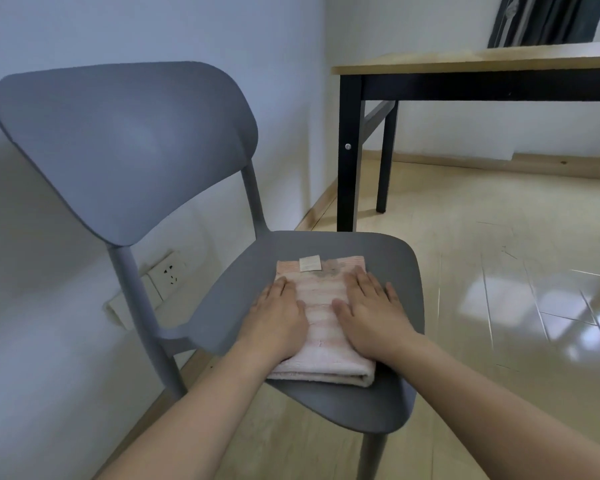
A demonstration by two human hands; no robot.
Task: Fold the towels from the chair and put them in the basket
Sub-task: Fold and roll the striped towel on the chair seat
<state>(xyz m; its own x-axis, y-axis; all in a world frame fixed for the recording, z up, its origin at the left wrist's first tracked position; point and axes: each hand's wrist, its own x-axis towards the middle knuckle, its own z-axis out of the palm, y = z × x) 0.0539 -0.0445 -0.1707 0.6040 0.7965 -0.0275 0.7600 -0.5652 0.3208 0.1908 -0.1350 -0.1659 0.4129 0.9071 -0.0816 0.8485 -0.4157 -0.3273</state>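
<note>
A pale pink striped towel (321, 308), folded into a narrow rectangle with a white label at its far end, lies on the seat of a grey plastic chair (388, 258). My left hand (278, 318) lies flat on the towel's left side, fingers straight. My right hand (371, 311) presses flat on its right side, fingers spread. The folded edge faces me at the seat's front. No basket is in view.
A wooden-topped table with black legs (347, 150) stands behind the chair to the right. A white wall with a socket plate (168, 273) is to the left. Glossy light floor (499, 306) spreads to the right.
</note>
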